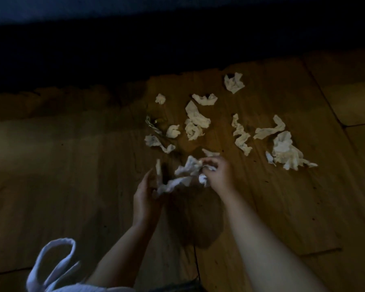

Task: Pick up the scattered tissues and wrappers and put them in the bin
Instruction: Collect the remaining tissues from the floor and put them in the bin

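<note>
Here the right hand (pixel 218 175) pinches a crumpled tissue wad (pixel 188 168) — left hand (pixel 144 193) at its other end, grip unclear; loose tissues (pixel 196 118) lie beyond, nearest the right hand.

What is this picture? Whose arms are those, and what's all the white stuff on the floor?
There is no machine here, just a person tidying up. A camera is worn on the person's head and looks down, so you see their own two arms. The white bits scattered on the wooden floor are crumpled tissues, and the shiny thing near them looks like a wrapper. The right hand grips a bunch of tissues just above the floor. The left hand touches the bunch's other end; it is too dark to tell whether its fingers are closed on it. The white loop at the bottom left is blurry, perhaps cloth or a bag handle.
</note>
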